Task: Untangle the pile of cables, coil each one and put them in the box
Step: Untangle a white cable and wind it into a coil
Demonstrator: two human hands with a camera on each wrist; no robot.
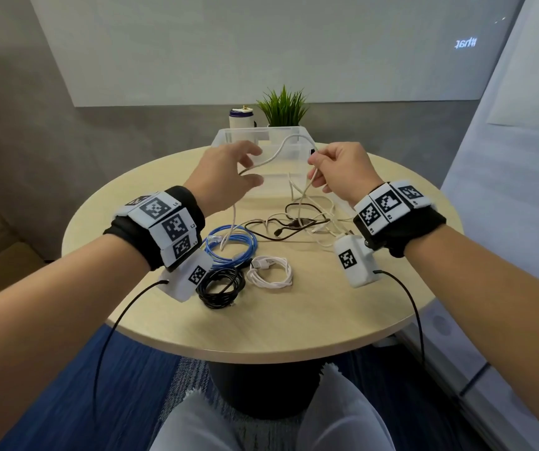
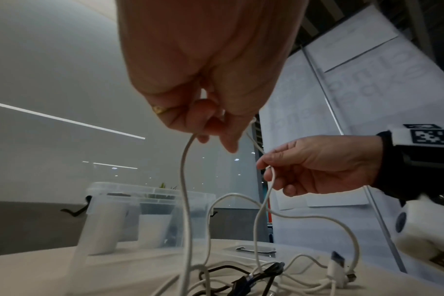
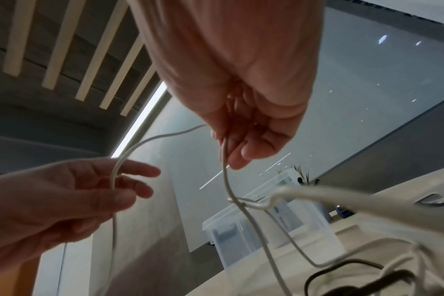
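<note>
I hold a long white cable (image 1: 279,149) up above the round wooden table (image 1: 294,327). My left hand (image 1: 252,169) pinches one stretch of it and my right hand (image 1: 315,170) pinches another, with an arc of cable between them. From both hands the cable (image 2: 184,180) drops into the tangled pile (image 1: 297,222) of white and dark cables. In the right wrist view the hanging cable (image 3: 224,176) crosses another white strand. The clear plastic box (image 1: 226,133) stands open behind the hands. Three coils lie near me: blue (image 1: 232,247), black (image 1: 221,288), white (image 1: 271,271).
A potted plant (image 1: 283,107) and a white cup with a dark lid (image 1: 241,118) stand behind the box. A clear lid (image 2: 254,249) lies flat beside the pile. A glass wall (image 1: 506,157) runs along the right. My knees are under the table's near edge.
</note>
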